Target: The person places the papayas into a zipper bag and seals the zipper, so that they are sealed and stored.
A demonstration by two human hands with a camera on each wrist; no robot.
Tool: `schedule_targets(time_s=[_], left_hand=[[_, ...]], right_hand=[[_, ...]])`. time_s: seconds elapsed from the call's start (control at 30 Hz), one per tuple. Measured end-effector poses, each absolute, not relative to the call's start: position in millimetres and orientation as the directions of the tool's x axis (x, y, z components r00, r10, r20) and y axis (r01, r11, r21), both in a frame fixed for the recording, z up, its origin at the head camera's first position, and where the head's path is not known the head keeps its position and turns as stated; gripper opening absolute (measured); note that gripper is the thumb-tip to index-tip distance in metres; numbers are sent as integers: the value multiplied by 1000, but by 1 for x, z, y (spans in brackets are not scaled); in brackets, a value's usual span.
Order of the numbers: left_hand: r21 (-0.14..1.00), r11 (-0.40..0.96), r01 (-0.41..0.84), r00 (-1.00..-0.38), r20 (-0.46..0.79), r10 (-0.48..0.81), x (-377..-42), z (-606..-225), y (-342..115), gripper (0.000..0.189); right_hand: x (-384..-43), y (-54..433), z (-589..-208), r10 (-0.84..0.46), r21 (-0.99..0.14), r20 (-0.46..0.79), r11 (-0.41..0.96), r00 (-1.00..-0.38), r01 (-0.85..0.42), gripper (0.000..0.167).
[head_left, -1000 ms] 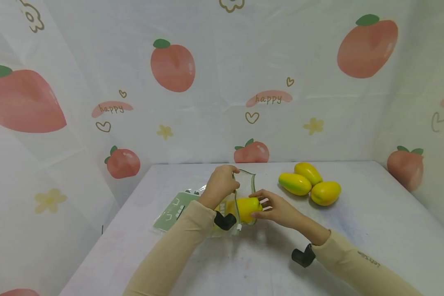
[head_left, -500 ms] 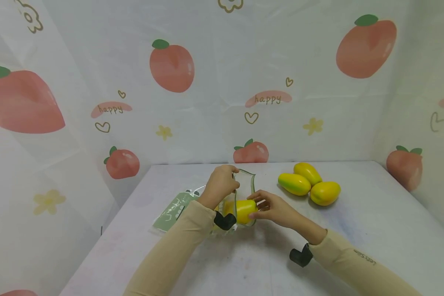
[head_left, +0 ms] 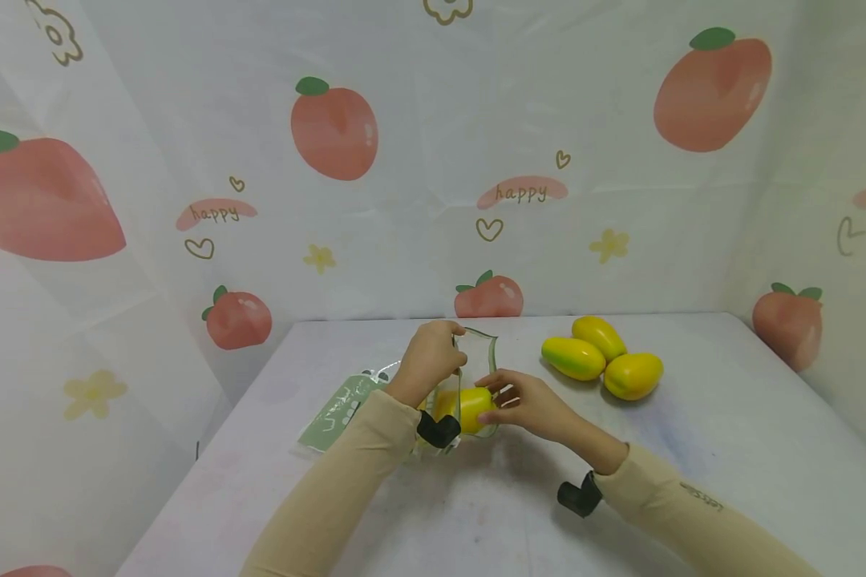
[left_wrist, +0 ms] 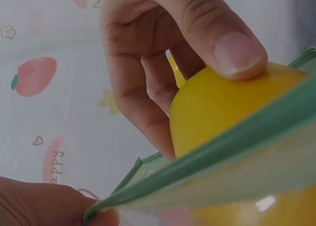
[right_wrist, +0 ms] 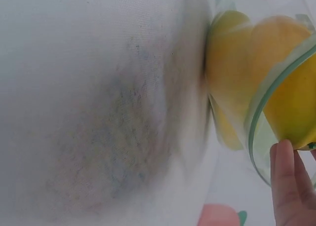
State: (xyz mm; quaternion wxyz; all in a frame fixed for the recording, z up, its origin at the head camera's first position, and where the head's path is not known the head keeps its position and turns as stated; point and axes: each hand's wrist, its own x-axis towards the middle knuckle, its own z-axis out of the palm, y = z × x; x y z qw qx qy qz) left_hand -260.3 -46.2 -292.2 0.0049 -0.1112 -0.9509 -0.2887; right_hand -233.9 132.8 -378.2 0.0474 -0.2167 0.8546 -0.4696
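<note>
A clear zip bag point(head_left: 341, 410) with a green face print and green-edged mouth lies on its side. My left hand point(head_left: 429, 362) pinches the upper edge of its mouth, holding it open. With thumb and fingers, my right hand point(head_left: 532, 406) grips the end of a yellow mango point(head_left: 474, 410). Most of that mango is inside the mouth; in the left wrist view the green rim point(left_wrist: 222, 154) crosses in front of it. Through the plastic, the right wrist view shows other yellow mangoes point(right_wrist: 227, 58) deeper in the bag. My left forearm hides part of the bag in the head view.
Three yellow-green mangoes point(head_left: 633, 376) sit together at the back right of the white table point(head_left: 722, 449). A white cloth printed with peaches point(head_left: 334, 132) hangs behind and beside the table. Black camera mounts point(head_left: 580, 494) stick out from both wrists.
My right hand has moved left, pushing the mango further into the bag's mouth. The left hand keeps its pinch in the same place, and the three loose mangoes have not moved.
</note>
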Motion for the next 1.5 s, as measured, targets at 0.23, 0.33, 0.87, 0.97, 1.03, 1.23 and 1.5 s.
schedule_targets(time_s=[0.23,0.33,0.87,0.97,1.03,1.23,1.5], left_hand=[[542,812,215,-975,79,205,-258,-291,-47,44],[545,810,215,-976,79,205,-257,-290,-47,45],[550,811,199,-978,63,196,-258,-289,-47,45],[552,810,199,-978,63,198,-258,-289,-48,45],[550,811,198,-979,63,196,-259,-289,-48,45],[549,814,191,-980,61,188,-261,-291,-47,45],[551,813,191,-980,62,188,-261,-290,-47,44]], right_hand=[[-233,129,-378,-423,-836,131,439,-897,-330,48],[-233,128,-377,-427,-838,138,431,-894,-335,46],[-232,125,-372,-443,-839,144,420,-885,-347,37],[-232,125,-372,-448,-842,134,419,-884,-340,35],[-231,125,-372,-458,-847,128,411,-880,-338,35],[-231,127,-371,-487,-844,120,410,-865,-347,32],[-230,129,-371,-520,-822,121,425,-846,-379,23]])
